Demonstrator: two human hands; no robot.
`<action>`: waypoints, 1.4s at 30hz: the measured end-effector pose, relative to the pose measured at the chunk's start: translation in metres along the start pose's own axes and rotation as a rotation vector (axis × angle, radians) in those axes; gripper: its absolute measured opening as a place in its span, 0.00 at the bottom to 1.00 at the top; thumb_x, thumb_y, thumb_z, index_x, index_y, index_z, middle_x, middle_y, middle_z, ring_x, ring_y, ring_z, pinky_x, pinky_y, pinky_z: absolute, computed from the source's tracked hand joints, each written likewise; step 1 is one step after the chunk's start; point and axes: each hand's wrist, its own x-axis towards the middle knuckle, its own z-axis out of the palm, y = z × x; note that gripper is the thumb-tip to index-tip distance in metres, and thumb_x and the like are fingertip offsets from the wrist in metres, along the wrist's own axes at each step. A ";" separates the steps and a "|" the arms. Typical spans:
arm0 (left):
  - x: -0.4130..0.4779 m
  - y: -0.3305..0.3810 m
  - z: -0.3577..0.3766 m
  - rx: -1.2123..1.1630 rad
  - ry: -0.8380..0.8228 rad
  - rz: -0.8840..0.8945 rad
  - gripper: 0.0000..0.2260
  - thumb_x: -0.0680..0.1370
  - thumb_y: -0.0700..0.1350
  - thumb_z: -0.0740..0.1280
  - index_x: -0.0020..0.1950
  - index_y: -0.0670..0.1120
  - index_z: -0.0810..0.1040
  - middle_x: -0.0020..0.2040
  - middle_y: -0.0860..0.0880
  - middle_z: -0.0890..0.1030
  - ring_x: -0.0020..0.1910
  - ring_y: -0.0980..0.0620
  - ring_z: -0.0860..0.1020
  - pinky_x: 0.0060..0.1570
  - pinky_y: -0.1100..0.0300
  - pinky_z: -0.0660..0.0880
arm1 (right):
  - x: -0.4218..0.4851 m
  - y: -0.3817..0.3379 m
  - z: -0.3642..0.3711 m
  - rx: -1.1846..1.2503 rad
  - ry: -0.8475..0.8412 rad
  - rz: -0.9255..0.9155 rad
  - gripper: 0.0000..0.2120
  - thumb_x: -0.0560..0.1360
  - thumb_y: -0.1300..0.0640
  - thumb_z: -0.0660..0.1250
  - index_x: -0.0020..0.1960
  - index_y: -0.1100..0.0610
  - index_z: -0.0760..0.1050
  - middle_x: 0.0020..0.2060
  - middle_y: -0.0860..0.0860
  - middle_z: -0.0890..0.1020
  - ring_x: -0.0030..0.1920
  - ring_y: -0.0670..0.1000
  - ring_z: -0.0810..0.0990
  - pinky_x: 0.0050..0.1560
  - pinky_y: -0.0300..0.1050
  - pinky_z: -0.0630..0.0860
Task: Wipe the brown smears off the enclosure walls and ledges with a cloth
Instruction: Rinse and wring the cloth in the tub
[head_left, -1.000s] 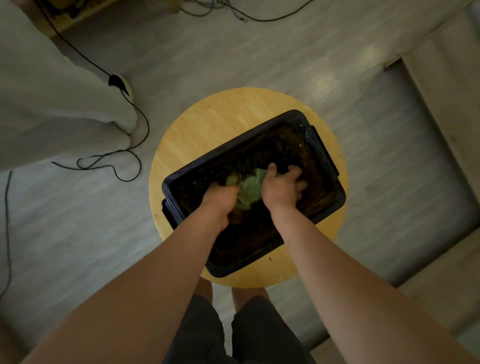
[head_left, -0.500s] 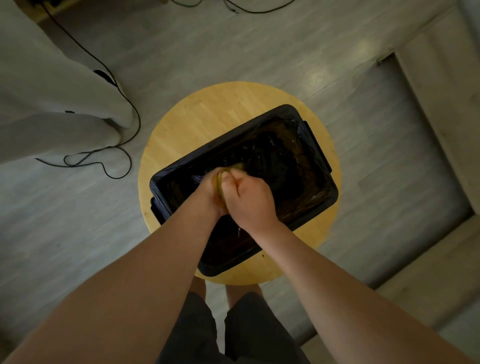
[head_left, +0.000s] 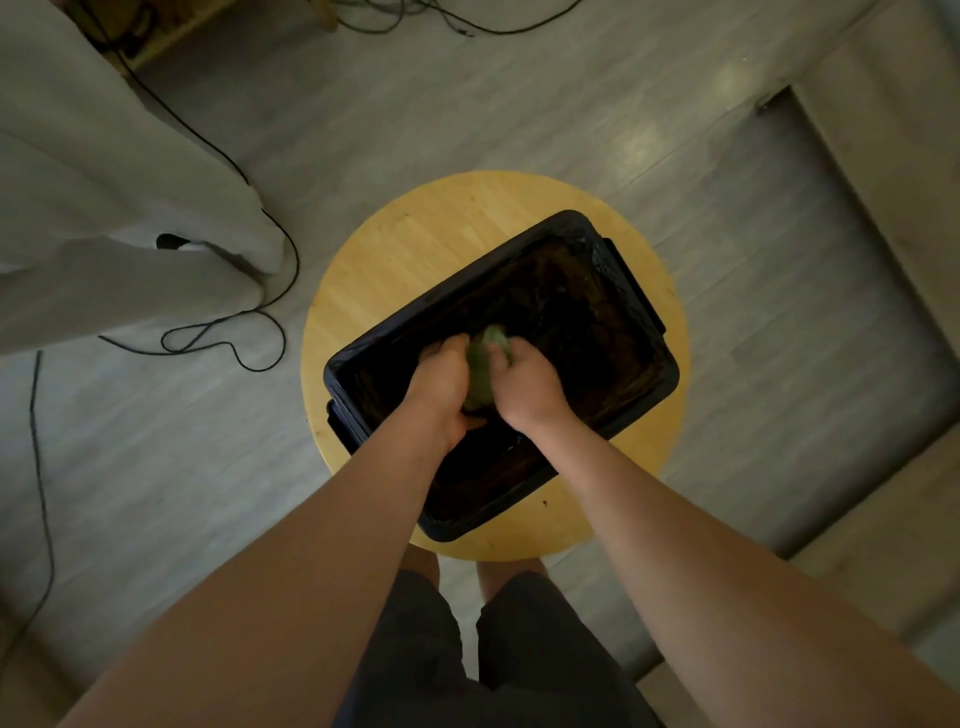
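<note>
A black rectangular enclosure bin (head_left: 631, 291) sits tilted on a round wooden stool. Its inside is dark with brownish smears. A bunched green cloth (head_left: 483, 371) is squeezed between both hands above the bin's middle. My left hand (head_left: 441, 384) grips the cloth's left side. My right hand (head_left: 527, 387) grips its right side, fingers curled over it. Most of the cloth is hidden by the hands.
The round wooden stool (head_left: 415, 249) stands on a grey plank floor. A pale cloth-covered piece of furniture (head_left: 104, 197) fills the left, with black cables (head_left: 228, 343) looped on the floor beside it. A raised ledge (head_left: 883, 171) runs along the right.
The hands spread the cloth, then clenched together over it; now they sit side by side with the bunched cloth showing between them. The view has shifted slightly.
</note>
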 end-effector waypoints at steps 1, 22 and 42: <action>-0.003 0.001 0.000 -0.013 -0.004 -0.019 0.18 0.82 0.55 0.62 0.70 0.50 0.73 0.62 0.41 0.80 0.59 0.39 0.80 0.57 0.35 0.79 | -0.008 -0.006 -0.005 0.042 -0.041 -0.069 0.18 0.86 0.44 0.56 0.51 0.55 0.78 0.41 0.51 0.81 0.42 0.49 0.81 0.41 0.44 0.75; -0.015 0.014 0.016 0.075 -0.116 -0.008 0.20 0.85 0.59 0.58 0.69 0.48 0.74 0.59 0.41 0.83 0.55 0.40 0.83 0.55 0.40 0.82 | -0.026 -0.024 -0.033 0.461 0.191 0.180 0.22 0.85 0.39 0.55 0.54 0.56 0.78 0.48 0.57 0.83 0.49 0.57 0.84 0.54 0.61 0.82; 0.003 0.024 -0.008 0.272 -0.418 -0.128 0.35 0.77 0.75 0.59 0.60 0.44 0.79 0.45 0.43 0.79 0.43 0.47 0.76 0.45 0.52 0.75 | -0.010 -0.009 -0.074 -0.204 -0.210 -0.317 0.33 0.80 0.66 0.59 0.79 0.42 0.60 0.72 0.47 0.69 0.72 0.48 0.68 0.69 0.45 0.69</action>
